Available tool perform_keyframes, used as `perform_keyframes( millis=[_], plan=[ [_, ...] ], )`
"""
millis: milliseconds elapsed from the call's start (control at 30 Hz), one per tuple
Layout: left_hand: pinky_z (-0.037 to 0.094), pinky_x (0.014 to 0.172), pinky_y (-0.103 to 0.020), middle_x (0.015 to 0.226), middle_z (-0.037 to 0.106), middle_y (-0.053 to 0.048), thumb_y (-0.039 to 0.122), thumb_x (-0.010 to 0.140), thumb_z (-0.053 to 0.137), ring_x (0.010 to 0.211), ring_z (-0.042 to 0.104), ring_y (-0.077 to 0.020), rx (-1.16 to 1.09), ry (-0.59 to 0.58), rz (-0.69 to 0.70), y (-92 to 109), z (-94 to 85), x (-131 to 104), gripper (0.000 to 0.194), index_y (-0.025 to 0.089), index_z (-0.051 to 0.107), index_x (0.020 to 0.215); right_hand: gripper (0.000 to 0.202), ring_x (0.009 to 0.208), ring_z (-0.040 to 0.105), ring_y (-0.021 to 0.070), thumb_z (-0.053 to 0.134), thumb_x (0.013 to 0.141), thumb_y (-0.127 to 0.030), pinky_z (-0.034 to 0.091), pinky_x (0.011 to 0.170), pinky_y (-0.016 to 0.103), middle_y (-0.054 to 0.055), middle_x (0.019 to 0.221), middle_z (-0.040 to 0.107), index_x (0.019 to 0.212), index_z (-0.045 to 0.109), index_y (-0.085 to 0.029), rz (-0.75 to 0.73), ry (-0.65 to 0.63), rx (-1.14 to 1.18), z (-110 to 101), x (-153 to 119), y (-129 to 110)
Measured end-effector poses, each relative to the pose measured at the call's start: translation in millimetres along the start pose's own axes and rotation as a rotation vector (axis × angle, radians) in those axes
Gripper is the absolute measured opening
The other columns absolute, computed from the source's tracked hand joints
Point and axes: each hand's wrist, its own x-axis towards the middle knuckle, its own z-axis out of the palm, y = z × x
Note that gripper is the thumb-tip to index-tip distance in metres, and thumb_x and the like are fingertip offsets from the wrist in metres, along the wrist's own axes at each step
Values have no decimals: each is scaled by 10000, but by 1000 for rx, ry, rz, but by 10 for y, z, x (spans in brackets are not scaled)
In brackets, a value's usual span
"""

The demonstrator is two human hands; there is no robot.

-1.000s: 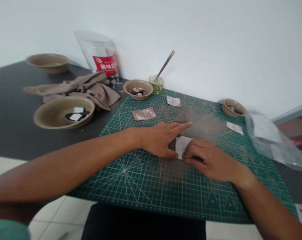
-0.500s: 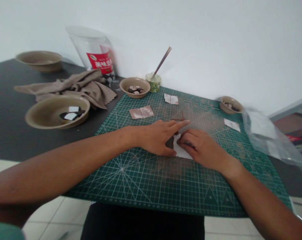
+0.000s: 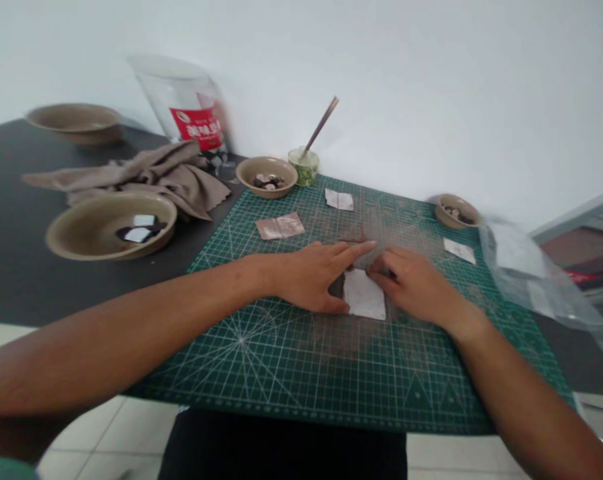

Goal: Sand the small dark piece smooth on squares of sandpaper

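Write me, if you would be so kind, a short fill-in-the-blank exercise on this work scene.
1. The left hand and right hand are over a cutting mat coloured ____.
2. The thumb at the near left corner of the white sheet belongs to the person's ____ hand.
3. The clear jar bears a label coloured ____.
4. The brown bowls in view number ____.

Missing words: green; left; red; four.

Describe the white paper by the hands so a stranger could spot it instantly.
Find the green gridded mat. Near its middle, the white paper lies between the spread left hand and the curled right hand. Three other paper pieces lie farther back; only this one sits between the hands.
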Motion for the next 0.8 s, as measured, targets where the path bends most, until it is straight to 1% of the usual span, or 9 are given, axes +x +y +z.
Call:
perform_keyframes(
  millis=[100, 167, 267, 333, 467, 533, 667, 733, 800],
  plan=[
    [337, 1096, -459, 1629, 262, -173, 524, 849, 620, 1383, 433, -345, 13, -5, 9, 6, -1, -4, 1065, 251, -86, 1599, 83, 883, 613, 176, 586, 958, -183, 462, 817, 317, 31, 914, 666, 891, 633, -195, -154, -125, 166, 0, -39, -47],
    [324, 1108, -456, 1630, 261, -173, 531, 847, 620, 1394, 421, -347, 16, 2, 11, 2, 4, -5, 1071, 245, -88, 1599, 84, 909, 614, 182, 573, 962, -169, 463, 834, 324, 37, 937, 673, 908, 634, -190, -188, -113, 175, 29, -34, -92],
    [303, 1127, -463, 1631, 260, -169, 525, 848, 620, 1415, 395, -346, 9, 17, 7, -7, 9, -5, 1078, 249, -104, 1598, 77, 914, 609, 208, 574, 962, -184, 464, 820, 351, 68, 963, 670, 921, 638, -177, -86, -23, 101, 26, 5, -65],
    [304, 1126, -471, 1631, 257, -172, 516, 849, 622, 1416, 395, -348, 0, 18, 7, -7, 5, -7, 1075, 253, -103, 1599, 81, 860, 602, 198, 584, 956, -193, 463, 773, 338, 59, 916, 656, 893, 633, -177, -28, -14, 107, -17, 1, -16],
    [319, 1114, -472, 1623, 272, -180, 506, 847, 624, 1397, 418, -355, 2, 5, 23, 0, -4, -11, 1064, 244, -76, 1604, 89, 867, 600, 174, 581, 947, -157, 456, 806, 324, 25, 907, 655, 885, 632, -194, -143, -153, 177, -33, -54, -34],
    [318, 1117, -466, 1625, 271, -173, 503, 849, 622, 1397, 418, -351, 6, 7, 24, -1, -3, -10, 1060, 244, -77, 1602, 89, 907, 603, 184, 568, 959, -163, 455, 835, 335, 35, 940, 661, 903, 632, -190, -167, -130, 158, 7, -46, -61],
    [322, 1112, -471, 1617, 282, -174, 516, 848, 625, 1397, 414, -353, 10, 14, 5, -3, -1, -8, 1065, 242, -77, 1601, 99, 896, 602, 207, 567, 969, -208, 459, 812, 352, 67, 935, 655, 904, 631, -172, -53, -24, 57, -5, -8, 4],
    [335, 1100, -471, 1616, 280, -180, 517, 847, 626, 1391, 422, -355, 11, 7, 7, 1, -6, -8, 1062, 240, -67, 1602, 88, 869, 601, 196, 580, 960, -200, 457, 797, 341, 50, 907, 649, 895, 638, -183, -73, -76, 77, -54, -29, 24],
    [341, 1094, -468, 1620, 272, -182, 505, 848, 627, 1388, 426, -351, 10, 2, 17, 4, -7, -7, 1054, 238, -59, 1602, 87, 856, 600, 174, 592, 951, -184, 456, 795, 319, 28, 900, 650, 877, 635, -193, -142, -151, 158, -72, -59, -11]
  ],
)
